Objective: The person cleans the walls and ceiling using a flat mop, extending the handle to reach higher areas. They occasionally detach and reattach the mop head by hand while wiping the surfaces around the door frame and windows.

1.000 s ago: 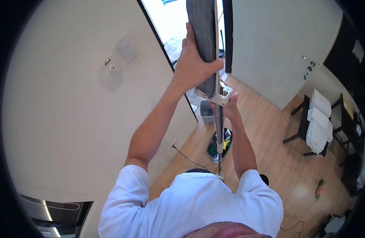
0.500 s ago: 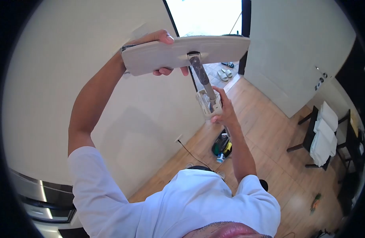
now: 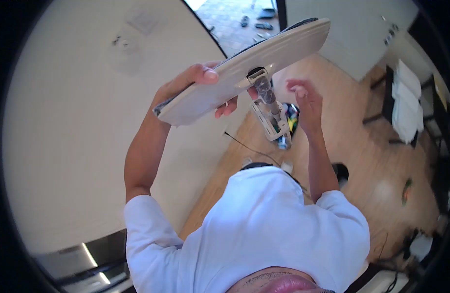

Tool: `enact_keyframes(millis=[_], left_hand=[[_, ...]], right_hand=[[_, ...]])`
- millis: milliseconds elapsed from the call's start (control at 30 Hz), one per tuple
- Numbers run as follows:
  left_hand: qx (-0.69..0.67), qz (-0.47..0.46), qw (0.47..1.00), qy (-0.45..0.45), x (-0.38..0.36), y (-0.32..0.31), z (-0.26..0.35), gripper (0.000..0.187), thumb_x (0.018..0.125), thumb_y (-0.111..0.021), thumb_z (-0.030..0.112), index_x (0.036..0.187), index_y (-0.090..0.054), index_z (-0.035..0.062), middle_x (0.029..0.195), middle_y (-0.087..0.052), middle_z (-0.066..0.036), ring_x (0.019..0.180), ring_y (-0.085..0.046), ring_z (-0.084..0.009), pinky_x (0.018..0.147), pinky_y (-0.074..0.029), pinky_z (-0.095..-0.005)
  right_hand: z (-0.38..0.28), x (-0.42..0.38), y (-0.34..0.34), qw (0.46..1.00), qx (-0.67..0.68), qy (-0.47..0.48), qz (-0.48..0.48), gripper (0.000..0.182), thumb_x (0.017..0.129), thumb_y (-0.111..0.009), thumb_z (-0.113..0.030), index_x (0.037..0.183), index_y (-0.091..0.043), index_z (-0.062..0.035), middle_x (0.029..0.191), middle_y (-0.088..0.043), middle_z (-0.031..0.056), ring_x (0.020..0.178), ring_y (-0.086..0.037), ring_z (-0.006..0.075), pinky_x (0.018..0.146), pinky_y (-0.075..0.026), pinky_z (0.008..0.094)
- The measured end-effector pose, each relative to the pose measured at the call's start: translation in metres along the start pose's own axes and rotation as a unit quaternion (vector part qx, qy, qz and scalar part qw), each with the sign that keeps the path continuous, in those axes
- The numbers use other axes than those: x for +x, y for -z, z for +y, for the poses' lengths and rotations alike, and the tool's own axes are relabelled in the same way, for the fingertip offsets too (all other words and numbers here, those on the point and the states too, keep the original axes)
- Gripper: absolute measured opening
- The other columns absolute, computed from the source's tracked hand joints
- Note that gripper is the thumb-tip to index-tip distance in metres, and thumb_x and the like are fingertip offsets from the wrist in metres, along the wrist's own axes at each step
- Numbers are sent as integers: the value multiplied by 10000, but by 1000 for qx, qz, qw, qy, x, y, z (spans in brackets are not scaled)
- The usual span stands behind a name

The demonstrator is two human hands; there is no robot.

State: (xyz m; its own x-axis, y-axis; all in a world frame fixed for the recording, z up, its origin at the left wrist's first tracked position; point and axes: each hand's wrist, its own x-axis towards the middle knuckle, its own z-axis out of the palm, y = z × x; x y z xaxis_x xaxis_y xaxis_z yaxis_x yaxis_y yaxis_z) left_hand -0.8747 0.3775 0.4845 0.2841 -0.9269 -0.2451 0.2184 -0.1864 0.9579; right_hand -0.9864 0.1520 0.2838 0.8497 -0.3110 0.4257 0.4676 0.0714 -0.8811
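Observation:
A flat mop (image 3: pixel 291 49) is raised in front of me, its pale plate tilted up toward the right with a dark grey pad along the far edge. My left hand (image 3: pixel 205 78) grips the plate's left half, thumb on the near face and fingertips showing below it. From the plate's middle a short jointed handle points down toward me, with a white slotted frame (image 3: pixel 268 121) around it. To the right of the handle, my right hand (image 3: pixel 307 100) is off the mop, fingers loosely bent, slightly blurred and holding nothing.
A pale wall (image 3: pixel 78 122) rises on the left, with a cord (image 3: pixel 249 149) running from its socket. Behind the handle, a dark container (image 3: pixel 293 115) with colourful items sits on the wooden floor. Folded white cloths (image 3: pixel 406 107) lie on a dark stool at right. Shoes lie beyond the doorway.
My right hand has let go of the white frame on the handle and moved right. The mop plate has tilted, its right end now higher, and the view has turned downward.

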Motion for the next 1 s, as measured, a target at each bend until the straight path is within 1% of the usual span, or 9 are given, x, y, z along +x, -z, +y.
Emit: enact_keyframes(millis=[33,67,133,267,367,467,633,900,1000], left_hand=[[-10,-18,1000,13,6,-7,-6,839,812,-653,543,1369,-526,-72,1178,-658,-248,769,-667,-219,599,-540,-322],[-1,-13,1000,22,12,-16,-13,839,808,-661,545,1362,-524,-70,1182,-658,-241,784,-668,-218,623,-541,-322],[4,-29,999,43,28,-33,-25,839,803,-669,547,1355,-523,-68,1185,-657,-235,799,-670,-217,647,-541,-323],[-6,-60,998,28,51,-70,-46,828,809,-662,541,1370,-512,-49,1201,-661,-226,812,-674,-225,681,-545,-325],[4,-67,998,7,45,-76,-55,814,810,-650,541,1368,-528,-38,1202,-665,-223,809,-676,-229,683,-548,-323],[18,-73,997,2,56,-91,-54,833,807,-628,558,1385,-531,-32,1206,-667,-217,801,-678,-230,672,-551,-327],[53,-74,996,-11,76,-102,-49,879,803,-584,591,1442,-509,-9,1206,-671,-209,786,-682,-233,645,-558,-334],[17,-64,998,2,89,-122,-47,812,841,-538,546,1446,-513,6,1208,-671,-230,777,-696,-255,626,-570,-341],[30,-95,995,-16,46,-64,-35,792,855,-519,537,1439,-514,2,1209,-672,-232,771,-701,-267,640,-574,-347]], right_hand=[[-18,-4,0,989,-63,66,113,477,985,-660,-469,1106,-700,-10,1005,-648,70,995,-626,155,873,-505,298],[-33,-10,3,988,-72,51,130,477,985,-660,-469,1106,-700,-10,1005,-648,70,995,-626,155,873,-505,298],[-64,-20,8,970,-45,155,179,310,934,-759,-304,1008,-707,-8,936,-660,64,910,-639,140,812,-522,292],[-99,-47,1,943,-160,92,276,260,902,-799,-248,957,-709,-10,874,-671,41,828,-639,116,771,-524,276],[-104,-66,-15,943,-19,16,332,191,894,-803,-177,934,-705,-18,845,-679,21,768,-632,102,720,-517,261],[-108,-81,0,927,-77,128,344,145,914,-776,-148,927,-704,-24,870,-689,26,746,-623,99,693,-507,243],[-123,-116,28,953,-185,181,159,84,918,-740,-94,932,-705,-19,846,-681,50,737,-611,122,660,-492,271],[-102,-123,49,917,-254,139,273,230,837,-834,-125,1028,-735,-44,881,-691,41,802,-644,144,673,-490,274],[-91,-92,-23,884,-342,173,267,347,792,-877,-129,1104,-741,-63,915,-696,32,826,-668,138,685,-501,271]])
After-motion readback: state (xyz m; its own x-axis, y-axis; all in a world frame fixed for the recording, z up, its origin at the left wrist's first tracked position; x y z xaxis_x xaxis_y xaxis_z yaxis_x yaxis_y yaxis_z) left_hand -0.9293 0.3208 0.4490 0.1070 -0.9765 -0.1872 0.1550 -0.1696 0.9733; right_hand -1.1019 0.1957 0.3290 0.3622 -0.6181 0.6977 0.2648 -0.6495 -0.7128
